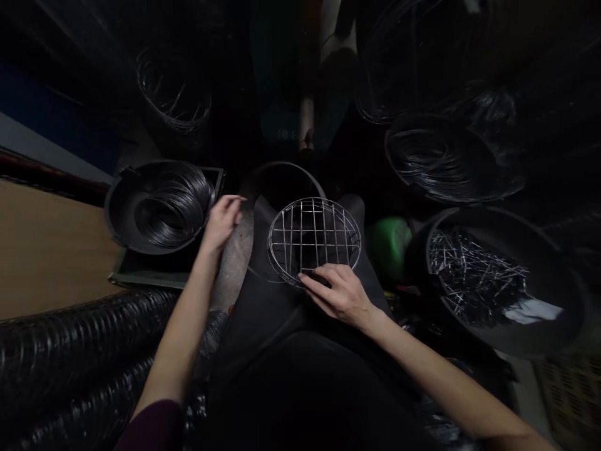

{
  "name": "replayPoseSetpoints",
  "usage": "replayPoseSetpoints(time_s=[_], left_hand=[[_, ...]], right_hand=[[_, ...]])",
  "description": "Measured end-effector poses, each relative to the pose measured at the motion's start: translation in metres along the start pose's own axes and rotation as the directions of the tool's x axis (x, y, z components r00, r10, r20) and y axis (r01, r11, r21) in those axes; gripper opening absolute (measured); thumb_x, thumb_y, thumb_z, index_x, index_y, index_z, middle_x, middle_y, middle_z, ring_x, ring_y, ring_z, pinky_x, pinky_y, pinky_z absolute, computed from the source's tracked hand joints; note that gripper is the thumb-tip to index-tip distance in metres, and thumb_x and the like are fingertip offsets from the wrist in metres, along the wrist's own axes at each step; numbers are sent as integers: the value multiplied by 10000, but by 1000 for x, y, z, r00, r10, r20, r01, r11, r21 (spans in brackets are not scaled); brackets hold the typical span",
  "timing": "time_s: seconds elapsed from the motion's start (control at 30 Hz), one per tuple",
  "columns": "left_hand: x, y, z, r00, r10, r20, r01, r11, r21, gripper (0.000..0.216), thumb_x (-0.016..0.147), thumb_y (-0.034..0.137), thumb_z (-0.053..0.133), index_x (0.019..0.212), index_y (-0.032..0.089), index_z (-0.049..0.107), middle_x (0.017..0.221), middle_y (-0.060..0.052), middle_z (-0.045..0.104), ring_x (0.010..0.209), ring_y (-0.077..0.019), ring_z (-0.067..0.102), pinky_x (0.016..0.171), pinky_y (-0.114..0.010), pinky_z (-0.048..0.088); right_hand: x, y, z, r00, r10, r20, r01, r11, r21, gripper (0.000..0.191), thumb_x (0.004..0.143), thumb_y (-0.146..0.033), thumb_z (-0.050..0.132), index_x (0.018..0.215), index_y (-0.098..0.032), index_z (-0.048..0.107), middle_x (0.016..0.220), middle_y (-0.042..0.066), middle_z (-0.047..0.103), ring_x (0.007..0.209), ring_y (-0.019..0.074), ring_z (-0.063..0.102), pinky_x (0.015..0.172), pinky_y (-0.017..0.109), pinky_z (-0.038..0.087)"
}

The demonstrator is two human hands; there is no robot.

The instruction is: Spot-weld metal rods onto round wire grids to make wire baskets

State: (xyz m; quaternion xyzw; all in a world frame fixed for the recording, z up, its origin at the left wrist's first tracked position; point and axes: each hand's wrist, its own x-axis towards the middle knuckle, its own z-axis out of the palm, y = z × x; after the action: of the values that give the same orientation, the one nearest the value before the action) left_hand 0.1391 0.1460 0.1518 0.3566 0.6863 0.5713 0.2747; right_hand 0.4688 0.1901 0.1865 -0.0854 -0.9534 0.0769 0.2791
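Note:
A round wire grid (313, 240) lies on dark cloth over my lap, in the middle of the view. My right hand (339, 292) grips its near rim, fingers curled over the wire. My left hand (222, 219) reaches out to the left, fingers bent and pinched together beside a black basin (123, 222) that holds a coil of thin dark wire (174, 208). What the left fingers hold, if anything, is too small to see.
A large black bowl (558, 326) of short metal wire pieces stands at the right. More wire coils (446, 160) hang or lie behind. A green object (389, 245) sits beside the grid. Rolled black mesh (79, 351) lies at lower left, by a wooden board (47, 250).

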Motion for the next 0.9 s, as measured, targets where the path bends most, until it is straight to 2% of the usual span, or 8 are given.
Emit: replayPoseSetpoints(time_s=[0.07,0.13,0.27,0.33,0.5,0.67,0.8,0.9], left_hand=[[13,-9,42,978,-6,210,-6,998,60,323,886,459,571,998,178,684,573,37,510,517,-93,484,506,-192,374],[21,-16,68,941,-14,339,-35,990,138,373,902,460,539,1057,165,708,672,-9,633,641,-130,585,626,-219,457],[26,-22,79,879,-81,470,-17,980,201,532,903,541,501,1211,149,689,965,-73,748,816,-182,665,779,-270,517],[26,-22,74,839,-100,534,-13,979,202,651,885,622,498,1291,134,641,1042,-94,748,866,-201,679,821,-289,531],[31,-16,69,787,-44,616,-131,963,236,694,875,648,515,1332,134,609,1273,-128,676,1141,-257,639,1017,-329,481],[31,-9,79,826,-24,563,-221,905,363,422,917,372,536,1254,158,669,1119,-76,743,997,-242,695,963,-333,501],[22,-6,79,880,5,474,-220,891,398,409,915,333,541,1267,168,669,1140,-74,744,997,-241,705,907,-306,521],[20,-7,77,876,-14,481,-210,888,410,421,928,323,526,1308,192,648,1188,-71,730,991,-251,715,918,-326,523]], right_hand=[[-13,2,-8,992,111,-57,-110,994,22,209,889,-207,621,1081,-215,701,942,61,688,927,181,618,811,325,487],[-27,10,-14,909,396,-130,-388,918,84,172,914,-245,582,1033,-229,705,925,56,686,878,176,630,794,328,507],[-48,36,-12,373,927,43,-866,332,373,405,959,-494,455,1160,-197,643,880,51,680,690,154,620,640,306,517],[-54,49,-3,244,944,222,-877,117,466,574,927,-610,425,1261,-173,590,834,36,668,589,133,586,546,279,481],[-53,58,19,208,923,324,-849,6,528,673,868,-629,493,1364,-178,548,714,6,638,520,134,533,488,279,457],[-44,51,22,141,955,262,-803,-45,594,640,815,-510,606,1356,-170,568,701,-11,635,547,128,555,524,278,500],[-42,52,22,177,965,194,-849,50,526,561,834,-488,589,1295,-172,642,1019,71,734,897,209,686,835,382,573],[-45,58,22,234,948,215,-880,113,461,508,842,-473,577,1261,-203,672,1281,63,670,1207,261,610,1088,455,451]])
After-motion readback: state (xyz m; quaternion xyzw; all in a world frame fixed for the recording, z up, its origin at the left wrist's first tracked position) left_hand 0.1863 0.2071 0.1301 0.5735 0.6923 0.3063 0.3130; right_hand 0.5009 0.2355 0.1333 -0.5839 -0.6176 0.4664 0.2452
